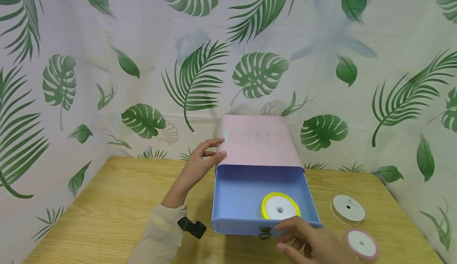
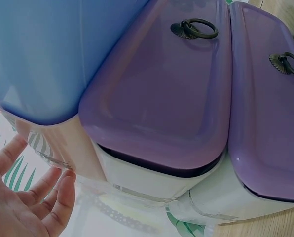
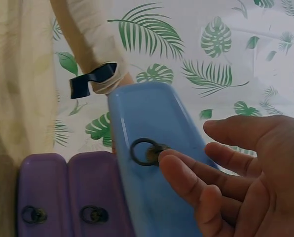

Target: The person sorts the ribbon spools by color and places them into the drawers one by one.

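A blue drawer [image 1: 242, 192] stands pulled out of a small cabinet with a pink top [image 1: 257, 141]. Inside the drawer, near its front, is a ribbon spool with a yellow rim [image 1: 280, 206]. My left hand [image 1: 207, 157] touches the cabinet's left side and top edge with its fingertips. At the drawer's front my right hand [image 1: 308, 240] is beside the metal ring pull [image 3: 146, 151], its fingers loosely bent and not hooked through the ring. Two purple drawers [image 2: 162, 94] with ring pulls of their own sit closed below the blue one.
Right of the cabinet on the wooden table [image 1: 135, 200] lie a white spool [image 1: 353, 208] and a spool with a pink rim [image 1: 361, 243]. The spool with the pink rim is close to my right hand. A leaf-patterned curtain [image 1: 143, 77] hangs behind.
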`<state>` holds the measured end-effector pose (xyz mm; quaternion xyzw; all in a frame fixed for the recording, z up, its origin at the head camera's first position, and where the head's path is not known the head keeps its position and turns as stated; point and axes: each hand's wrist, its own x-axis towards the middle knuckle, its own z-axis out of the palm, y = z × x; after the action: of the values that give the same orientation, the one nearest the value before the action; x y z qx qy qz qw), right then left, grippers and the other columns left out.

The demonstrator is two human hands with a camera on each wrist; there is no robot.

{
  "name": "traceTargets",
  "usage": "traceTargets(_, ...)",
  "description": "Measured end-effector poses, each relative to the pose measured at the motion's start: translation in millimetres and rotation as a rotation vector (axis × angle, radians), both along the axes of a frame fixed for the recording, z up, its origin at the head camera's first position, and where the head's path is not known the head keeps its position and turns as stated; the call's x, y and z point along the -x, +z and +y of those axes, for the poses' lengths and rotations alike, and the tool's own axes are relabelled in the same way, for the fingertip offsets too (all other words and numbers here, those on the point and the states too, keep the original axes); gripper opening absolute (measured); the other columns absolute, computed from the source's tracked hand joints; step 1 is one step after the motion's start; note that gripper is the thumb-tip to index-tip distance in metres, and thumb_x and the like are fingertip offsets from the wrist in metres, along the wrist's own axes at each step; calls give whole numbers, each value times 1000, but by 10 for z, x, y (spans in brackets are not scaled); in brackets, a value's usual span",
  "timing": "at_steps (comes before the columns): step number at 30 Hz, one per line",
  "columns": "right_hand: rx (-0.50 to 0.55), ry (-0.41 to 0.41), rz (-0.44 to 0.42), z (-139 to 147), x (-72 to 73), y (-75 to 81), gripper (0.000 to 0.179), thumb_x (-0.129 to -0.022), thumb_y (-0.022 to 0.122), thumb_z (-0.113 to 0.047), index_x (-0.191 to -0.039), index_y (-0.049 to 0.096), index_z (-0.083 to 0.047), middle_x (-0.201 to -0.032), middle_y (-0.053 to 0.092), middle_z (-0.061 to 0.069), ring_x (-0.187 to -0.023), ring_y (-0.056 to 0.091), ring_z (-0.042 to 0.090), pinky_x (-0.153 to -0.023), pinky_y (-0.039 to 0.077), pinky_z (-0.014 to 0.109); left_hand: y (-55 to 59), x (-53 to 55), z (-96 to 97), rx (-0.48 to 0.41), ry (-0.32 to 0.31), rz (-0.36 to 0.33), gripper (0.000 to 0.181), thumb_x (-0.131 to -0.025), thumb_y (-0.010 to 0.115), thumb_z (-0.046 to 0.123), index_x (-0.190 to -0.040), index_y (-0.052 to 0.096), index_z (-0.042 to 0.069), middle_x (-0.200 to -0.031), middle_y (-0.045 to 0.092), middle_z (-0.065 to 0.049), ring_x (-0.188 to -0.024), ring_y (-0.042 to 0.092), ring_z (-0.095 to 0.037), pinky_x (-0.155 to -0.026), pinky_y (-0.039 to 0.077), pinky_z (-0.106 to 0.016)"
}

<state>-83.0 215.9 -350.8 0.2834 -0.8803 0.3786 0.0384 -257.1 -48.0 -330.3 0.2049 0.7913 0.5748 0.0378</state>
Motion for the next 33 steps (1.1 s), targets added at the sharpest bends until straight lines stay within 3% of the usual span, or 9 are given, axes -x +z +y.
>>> traceTargets(6, 53, 5, 13, -54, -2, -100, 23, -87, 61, -9, -108, 51, -11, -85, 70, 4, -66, 56, -9, -48, 44, 17, -164, 144, -2, -26, -9, 13, 45, -88, 61, 34, -132, 48, 31, -141, 37, 3, -116, 49, -24, -83, 49, -36)
traceTargets(9, 48, 0, 63, -64, -5, -151, 25, -86, 63, -9, -109, 52, -10, -85, 70, 6, -68, 58, -9, -48, 45, 17, -149, 121, 2, -26, -2, 26, 44, -88, 60, 36, -131, 49, 31, -139, 38, 1, -114, 49, -25, -82, 50, -34)
traceTargets(14, 1, -35, 45, -72, -3, -220, 30, -86, 63, -14, -114, 52, -11, -91, 71, 8, -68, 57, -10, -48, 44, 16, -152, 127, 12, -19, 10, 42, 44, -88, 60, 37, -130, 50, 32, -137, 42, -1, -112, 50, -26, -80, 50, -34)
traceTargets(21, 2, -93, -108, -73, -33, -248, 33, -89, 60, -24, -120, 51, -14, -99, 68, 5, -70, 56, -9, -52, 46, 18, -197, 171, 18, -36, 4, 50, 43, -87, 61, 38, -129, 50, 34, -137, 42, 1, -111, 51, -25, -79, 50, -33)
traceTargets(24, 31, -82, -125, -72, -27, -276, 35, -89, 61, -21, -120, 51, -11, -101, 68, 12, -74, 60, -7, -53, 48, 19, -208, 180, 21, -34, 11, 68, 42, -87, 60, 37, -128, 51, 34, -136, 43, 0, -111, 52, -25, -79, 51, -33)
traceTargets(30, 111, -90, -293, -84, -23, -336, 38, -88, 61, -20, -121, 49, -4, -112, 61, 23, -80, 62, -5, -57, 49, 21, -227, 177, 14, -44, 14, 75, 42, -88, 59, 37, -129, 51, 33, -135, 44, -1, -111, 52, -26, -79, 51, -34)
traceTargets(33, 139, -118, -315, -97, -37, -368, 39, -88, 62, -19, -121, 49, -2, -113, 61, 24, -81, 62, -5, -58, 49, 21, -233, 167, 10, -43, 18, 69, 42, -87, 60, 38, -129, 51, 33, -136, 43, -1, -112, 51, -26, -79, 51, -34)
